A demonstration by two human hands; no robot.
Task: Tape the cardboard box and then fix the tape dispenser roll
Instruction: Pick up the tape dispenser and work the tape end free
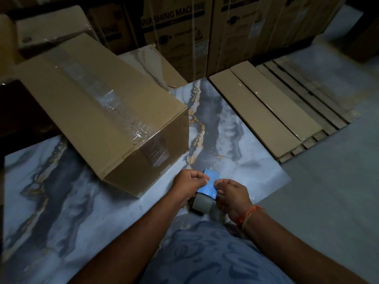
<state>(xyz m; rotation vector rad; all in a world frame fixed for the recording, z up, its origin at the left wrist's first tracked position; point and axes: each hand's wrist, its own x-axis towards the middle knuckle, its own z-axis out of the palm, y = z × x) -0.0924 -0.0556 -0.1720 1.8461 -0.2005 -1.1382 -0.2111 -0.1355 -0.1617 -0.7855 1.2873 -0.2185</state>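
A brown cardboard box (98, 111) lies on the marbled floor to the left, with clear tape running along its top seam and down its near end. Below and right of it I hold a tape dispenser (207, 191) with a blue plate and a grey tape roll (202, 202). My left hand (187, 184) pinches the blue plate's left edge. My right hand (231, 194) pinches its right edge, with an orange thread around the wrist. The dispenser's lower part is hidden between my hands.
Tall "washing machine" cartons (176, 33) line the back. Flat cardboard packs (266, 111) lie in a row on the floor at the right. More boxes (49, 27) stack at the back left. My patterned blue clothing (207, 255) fills the bottom.
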